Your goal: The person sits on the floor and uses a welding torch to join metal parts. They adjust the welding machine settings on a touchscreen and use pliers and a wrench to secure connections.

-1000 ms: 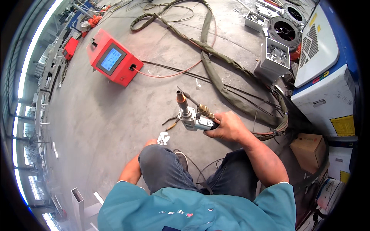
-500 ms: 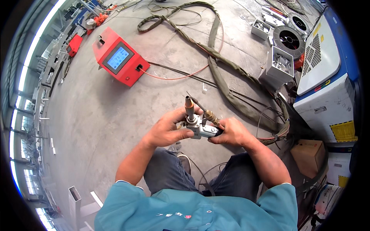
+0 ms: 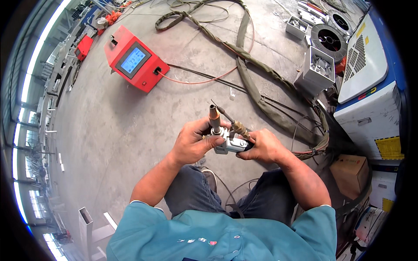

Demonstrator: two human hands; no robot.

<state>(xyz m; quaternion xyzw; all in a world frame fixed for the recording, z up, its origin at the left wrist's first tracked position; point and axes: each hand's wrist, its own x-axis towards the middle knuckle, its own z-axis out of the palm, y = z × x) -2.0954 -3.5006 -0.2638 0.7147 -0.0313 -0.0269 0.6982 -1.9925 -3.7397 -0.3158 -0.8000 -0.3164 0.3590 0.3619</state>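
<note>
Both hands hold a welding torch head (image 3: 225, 135), a silver block with a copper nozzle pointing up and a thin brass-fitted tube slanting off beside it. My left hand (image 3: 194, 141) wraps the left side of the block, just under the nozzle. My right hand (image 3: 261, 145) grips the right end, where the dark cable comes out. The torch is held over my knees, above the concrete floor.
A red control box with a blue screen (image 3: 135, 59) lies on the floor ahead, a red wire running from it. A thick sheathed hose bundle (image 3: 257, 89) curves across. A blue-and-white machine (image 3: 372, 87), wire spool (image 3: 328, 39), metal parts boxes (image 3: 320, 66) and cardboard box (image 3: 350, 169) stand right.
A second ago only my right hand held the torch, with the left down by my knee. The left hand has come up and closed on the torch, which now sits closer to me.
</note>
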